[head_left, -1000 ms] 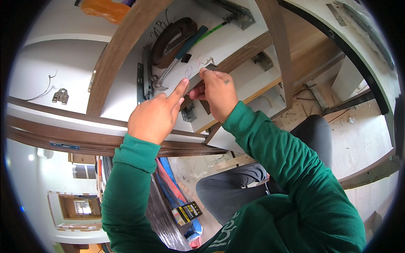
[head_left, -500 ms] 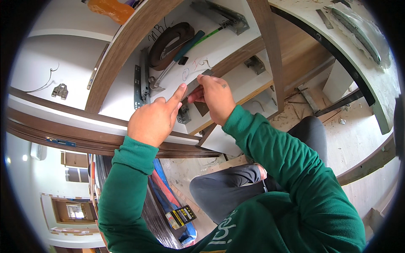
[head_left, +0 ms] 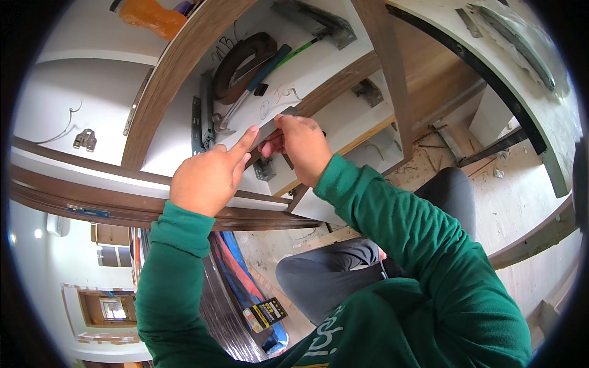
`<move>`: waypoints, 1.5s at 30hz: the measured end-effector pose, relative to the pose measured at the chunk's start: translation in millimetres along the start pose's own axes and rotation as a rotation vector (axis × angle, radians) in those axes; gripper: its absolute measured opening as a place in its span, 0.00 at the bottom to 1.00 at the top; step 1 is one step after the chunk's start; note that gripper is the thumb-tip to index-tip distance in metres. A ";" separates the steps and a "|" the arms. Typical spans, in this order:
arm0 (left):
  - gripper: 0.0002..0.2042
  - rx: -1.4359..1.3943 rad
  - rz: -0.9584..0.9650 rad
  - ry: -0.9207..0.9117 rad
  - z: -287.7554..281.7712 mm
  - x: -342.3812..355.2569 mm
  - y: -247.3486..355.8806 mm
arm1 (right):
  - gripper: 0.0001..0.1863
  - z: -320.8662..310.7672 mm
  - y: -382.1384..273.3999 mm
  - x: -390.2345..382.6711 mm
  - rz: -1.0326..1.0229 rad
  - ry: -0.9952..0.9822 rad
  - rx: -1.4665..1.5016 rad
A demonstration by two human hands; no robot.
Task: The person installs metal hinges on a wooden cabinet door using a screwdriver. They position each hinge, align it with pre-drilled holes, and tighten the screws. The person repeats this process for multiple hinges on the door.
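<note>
A narrow grey strip (head_left: 267, 130) lies slantwise along the edge of a wooden cabinet board. My right hand (head_left: 302, 146) is closed on it, thumb and fingers pinching near its upper end. Just to the left is my left hand (head_left: 205, 178), its index finger stretched toward the strip and touching or nearly touching it. The other fingers of that hand curl under, and what they grip is hidden. Beyond both hands, inside the cabinet, lie a brown coil of banding (head_left: 236, 70) and a hammer (head_left: 253, 86) with a teal handle.
Metal drawer slides (head_left: 207, 110) line the compartment's left wall. A metal bracket (head_left: 264, 168) sits below my hands. At far left lies a hinge (head_left: 85, 140), with an orange bottle (head_left: 150, 17) above. A curved panel (head_left: 521, 92) stands at right. Debris covers the floor (head_left: 429, 161).
Both my hands have shifted slightly left, the grey strip moving with them. The view has tilted a little, and the grip looks the same.
</note>
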State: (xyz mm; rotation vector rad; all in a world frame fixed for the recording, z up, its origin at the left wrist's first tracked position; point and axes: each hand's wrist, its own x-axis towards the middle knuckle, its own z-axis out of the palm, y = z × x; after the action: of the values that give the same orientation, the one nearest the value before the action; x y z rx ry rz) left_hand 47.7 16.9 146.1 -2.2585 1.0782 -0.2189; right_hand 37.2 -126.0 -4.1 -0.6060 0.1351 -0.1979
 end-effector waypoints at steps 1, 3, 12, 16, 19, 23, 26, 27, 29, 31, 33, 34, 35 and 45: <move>0.26 0.006 0.005 -0.010 -0.5 0.7 -1.2 | 0.17 0.7 -0.3 -0.5 -0.013 -0.016 0.027; 0.26 0.019 0.007 -0.004 -1.0 2.8 -2.2 | 0.17 1.6 -1.4 -2.2 -0.009 -0.025 0.070; 0.25 0.039 0.024 0.017 -5.7 10.6 -2.8 | 0.19 3.7 -4.5 1.6 -0.003 0.010 0.094; 0.26 0.055 0.021 -0.021 -5.9 8.3 -8.1 | 0.20 7.6 1.1 1.5 -0.020 -0.002 0.104; 0.26 0.057 0.039 0.019 -1.2 8.6 -9.2 | 0.20 6.6 2.9 1.4 -0.039 0.005 0.108; 0.27 0.037 0.028 0.028 3.4 6.6 -8.8 | 0.19 4.5 4.9 3.9 -0.044 -0.009 0.072; 0.27 0.052 0.017 0.009 4.0 6.5 -8.7 | 0.18 1.6 7.4 6.3 -0.049 -0.045 0.059; 0.27 0.055 0.009 -0.009 3.9 6.9 -8.6 | 0.18 0.6 7.8 7.3 -0.044 -0.051 0.052; 0.27 0.047 0.006 -0.018 3.6 9.3 -7.8 | 0.18 -3.2 5.6 10.0 -0.065 -0.071 0.048; 0.27 0.023 0.009 0.002 3.8 11.0 -6.3 | 0.18 -4.7 3.5 11.2 -0.061 -0.068 0.048; 0.27 0.013 0.028 0.038 4.7 13.4 -5.5 | 0.18 -6.5 0.9 10.4 -0.053 -0.046 0.060; 0.27 0.000 0.035 0.047 5.1 14.0 -5.6 | 0.18 -6.5 -0.4 9.6 -0.049 -0.041 0.067; 0.27 0.004 0.041 0.061 5.6 14.5 -5.8 | 0.18 -6.3 -1.9 8.6 -0.053 -0.045 0.075; 0.25 -0.057 0.051 0.155 19.8 14.7 -5.2 | 0.17 0.7 -8.3 2.0 -0.128 0.064 0.055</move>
State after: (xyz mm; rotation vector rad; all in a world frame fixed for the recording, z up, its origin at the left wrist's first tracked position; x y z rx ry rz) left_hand 68.5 17.6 131.8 -2.2919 1.2347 -0.3515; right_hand 38.1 -132.7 1.2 -0.5537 0.1524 -0.3440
